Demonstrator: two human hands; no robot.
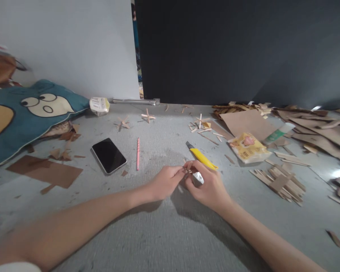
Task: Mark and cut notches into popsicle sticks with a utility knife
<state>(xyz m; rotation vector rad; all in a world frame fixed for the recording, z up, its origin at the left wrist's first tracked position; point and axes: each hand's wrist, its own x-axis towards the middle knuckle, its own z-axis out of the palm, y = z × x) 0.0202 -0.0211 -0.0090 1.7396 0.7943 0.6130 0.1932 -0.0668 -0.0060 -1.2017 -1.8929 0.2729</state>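
Note:
Near the middle of the grey surface, my left hand [167,182] and my right hand [206,183] meet fingertip to fingertip. Both are closed in a pinch on a small light-brown piece [188,170], perhaps a bit of wooden stick; the fingers cover most of it. A small white object [198,178] shows inside the curl of my right hand, and I cannot tell whether it is held or lies behind. Just beyond my right hand lies a yellow utility knife [201,156], blade pointing away to the left. A pink striped pencil [138,153] lies beyond my left hand.
A phone [109,155] and brown cardboard [45,170] lie left, by a blue cushion [45,109]. Small crossed-stick pieces [148,116] stand farther back. At right are a yellow packet [248,147], a glue stick [279,133], a stick bundle [280,182] and cardboard scraps [320,128].

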